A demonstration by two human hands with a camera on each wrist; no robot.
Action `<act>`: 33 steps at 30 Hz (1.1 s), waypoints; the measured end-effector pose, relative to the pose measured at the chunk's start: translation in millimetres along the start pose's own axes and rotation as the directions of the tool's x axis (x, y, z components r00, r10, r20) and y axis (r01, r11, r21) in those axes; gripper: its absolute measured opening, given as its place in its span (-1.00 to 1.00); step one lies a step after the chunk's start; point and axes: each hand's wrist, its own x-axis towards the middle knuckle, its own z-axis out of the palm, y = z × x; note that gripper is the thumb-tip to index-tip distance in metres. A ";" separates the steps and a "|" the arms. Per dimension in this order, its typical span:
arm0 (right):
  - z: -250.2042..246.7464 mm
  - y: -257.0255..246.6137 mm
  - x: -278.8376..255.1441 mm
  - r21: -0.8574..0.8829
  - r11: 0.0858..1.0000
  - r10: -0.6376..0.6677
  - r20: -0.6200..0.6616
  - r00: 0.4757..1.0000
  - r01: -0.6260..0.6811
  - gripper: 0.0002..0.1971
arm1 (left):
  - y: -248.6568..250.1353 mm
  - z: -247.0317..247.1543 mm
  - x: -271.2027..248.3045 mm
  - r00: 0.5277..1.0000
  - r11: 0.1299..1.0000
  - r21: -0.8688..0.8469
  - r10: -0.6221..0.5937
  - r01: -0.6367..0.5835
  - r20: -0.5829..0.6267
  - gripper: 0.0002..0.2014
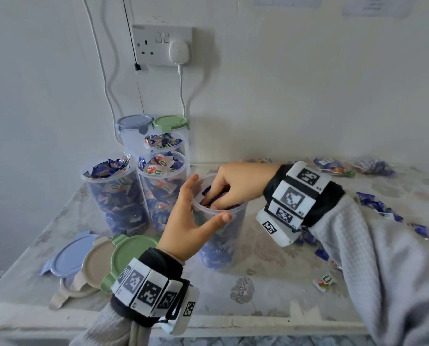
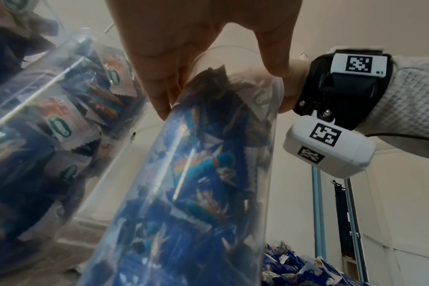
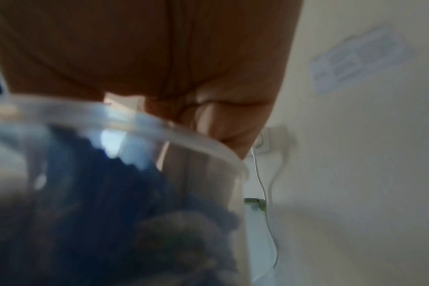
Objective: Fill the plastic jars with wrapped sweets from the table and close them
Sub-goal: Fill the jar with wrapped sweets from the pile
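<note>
Head view: open jar [image 1: 219, 228] stands mid-table, nearly full of blue-wrapped sweets [image 1: 214, 250]. Left hand [image 1: 191, 221] wraps the jar's near-left side just under the rim, thumb across the front, fingers round the far-left wall. Right hand [image 1: 235, 186] reaches in from the right, fingers curled down into the jar mouth among the wrappers; whether they pinch a sweet I cannot tell.

Left of it, two more open full jars [image 1: 116, 196], and two lidded jars [image 1: 153, 131] behind those against the wall. Three loose lids [image 1: 93, 260] (blue, beige, green) overlap at the near left of the table [image 1: 270, 293]. Loose sweets [image 1: 380, 208] lie scattered at right and far right.

Left wrist view adds what the head view misses: the jar [image 2: 191, 183] packed with blue wrappers right down its height, left fingers [image 2: 159, 91] flat on the clear wall, a heap of sweets on the table beyond.

Right wrist view is blurred: palm [image 3: 159, 58] over the jar rim [image 3: 184, 135], dark blue wrappers below, fingertips hidden.
</note>
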 end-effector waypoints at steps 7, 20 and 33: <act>3.1 22.2 -21.5 0.379 0.918 0.010 -0.322 0.947 0.119 -0.74 | 4.1 -2.8 -0.6 0.999 0.991 0.137 0.015 -0.010 -0.031 0.17; 31.2 183.5 -159.6 0.462 0.838 0.346 -0.041 0.937 -0.289 -0.66 | 67.8 142.9 -11.3 0.906 0.890 0.224 0.342 -0.398 0.251 -0.46; 76.7 320.7 -216.3 0.091 0.899 0.414 0.147 0.898 -0.429 -0.07 | 8.3 265.3 62.6 0.642 0.508 0.850 -0.609 -0.136 0.466 0.12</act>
